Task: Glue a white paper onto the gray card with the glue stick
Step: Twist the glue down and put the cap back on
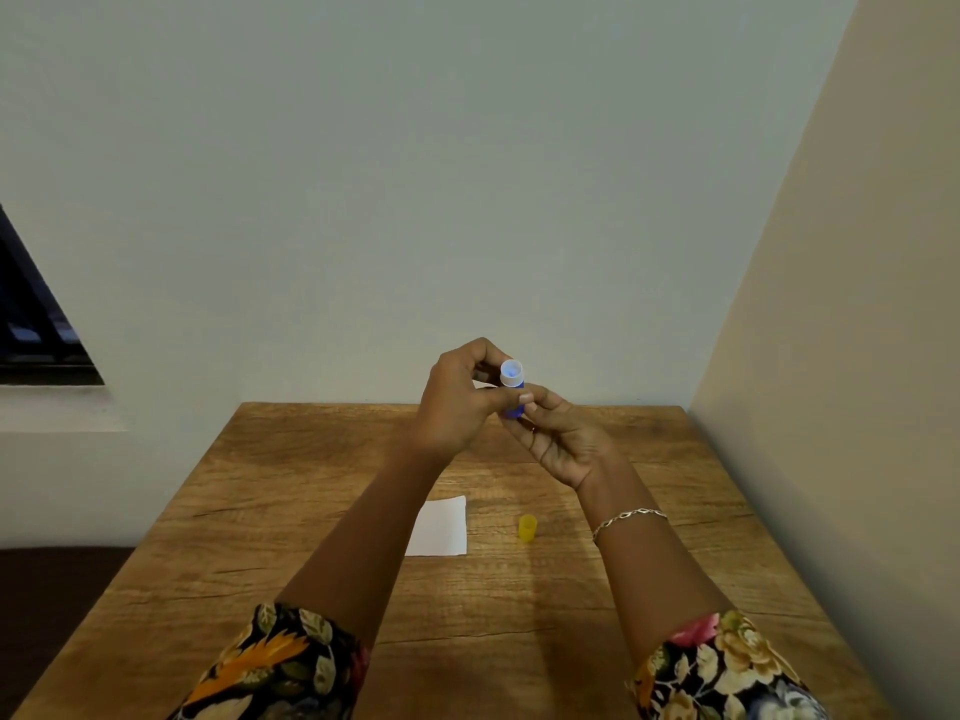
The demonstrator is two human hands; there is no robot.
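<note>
**Glue stick uncapped, base being turned**

Both hands are holding the glue stick [512,388] upright in the air over the far edge of the tabletop [291,511]. The left hand [457,402] is curling its fingers round the white collar. The right hand [563,444] is pinching the blue barrel's lower end between thumb and fingertips.

My reading is that the base is being twisted to raise the glue. Doing it well means steadying the top, turning only the base, and raising just a low dome above the rim (too much smears or snaps).

The glue face is showing pale blue inside a smooth, round plastic rim. The yellow cap [527,528], a small cylinder, is standing near the tabletop's middle. It is on the right-edge side of the white paper [441,530], a thin, flat, matte rectangle partly lying under the left forearm. The gray card is not showing anywhere. The tabletop is showing wood grain with dark crack-like lines.
</note>
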